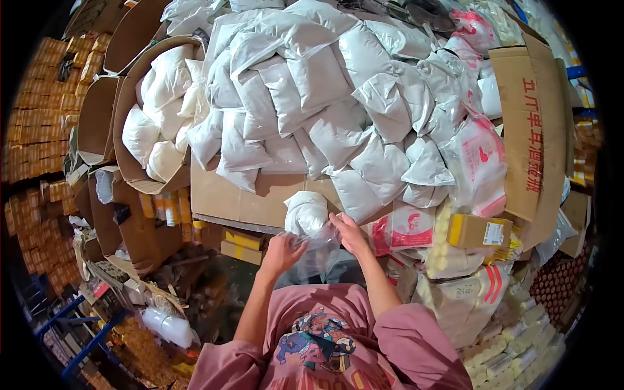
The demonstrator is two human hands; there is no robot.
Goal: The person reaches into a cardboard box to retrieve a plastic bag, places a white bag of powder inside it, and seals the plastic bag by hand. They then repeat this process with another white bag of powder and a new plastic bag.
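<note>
A plastic bag of white powder-like filling (307, 213) rests at the front edge of the cardboard-covered table (247, 200). Its loose clear end hangs down toward my body. My left hand (283, 252) pinches this clear plastic at the left, fingers closed. On the other side my right hand (350, 233) grips the bag near its filled part, thumb and fingers together. Just beyond lies a big heap of similar filled white bags (305, 97), stacked in overlapping layers.
An open cardboard box (123, 153) at the left holds several white bags. Red-and-white plastic packaging (411, 227) and a small taped carton (479, 232) sit to the right. A tall cardboard flap (530, 130) stands at the table's right side. Blue shelving (97, 341) is at lower left.
</note>
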